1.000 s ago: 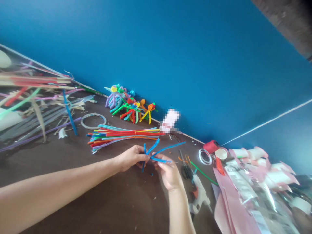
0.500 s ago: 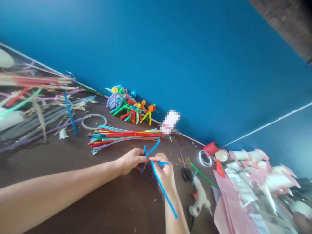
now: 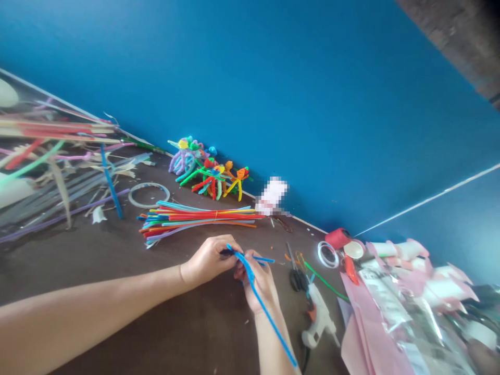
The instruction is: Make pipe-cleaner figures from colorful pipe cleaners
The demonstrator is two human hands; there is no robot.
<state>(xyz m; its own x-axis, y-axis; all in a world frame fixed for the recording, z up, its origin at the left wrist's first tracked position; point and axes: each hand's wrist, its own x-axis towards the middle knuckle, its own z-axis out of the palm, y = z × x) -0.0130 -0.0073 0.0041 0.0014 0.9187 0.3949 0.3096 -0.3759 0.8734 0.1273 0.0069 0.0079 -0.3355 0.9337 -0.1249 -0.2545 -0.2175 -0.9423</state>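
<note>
Both hands meet over the dark table around blue pipe cleaners [image 3: 261, 297]. My left hand [image 3: 213, 259] is closed, pinching their upper end between thumb and fingers. My right hand [image 3: 255, 276] is closed on them just beside it; one long blue length trails down over the wrist and a shorter end sticks out to the right. Fingers hide where the pieces meet. Just beyond my hands lies a banded bundle of many-coloured pipe cleaners [image 3: 195, 216].
Small figures of bent pipe cleaners [image 3: 213, 172] stand against the blue wall. To the right lie scissors [image 3: 295, 273], a white glue gun [image 3: 321, 317], a tape roll [image 3: 328, 255] and pink wrapping sheets [image 3: 363, 328]. A clear ring [image 3: 149, 195] and strips of material crowd the left.
The blue piece that stood up by my left hand is now folded down towards my right hand. My hands have shifted slightly, and the long blue end reaches lower.
</note>
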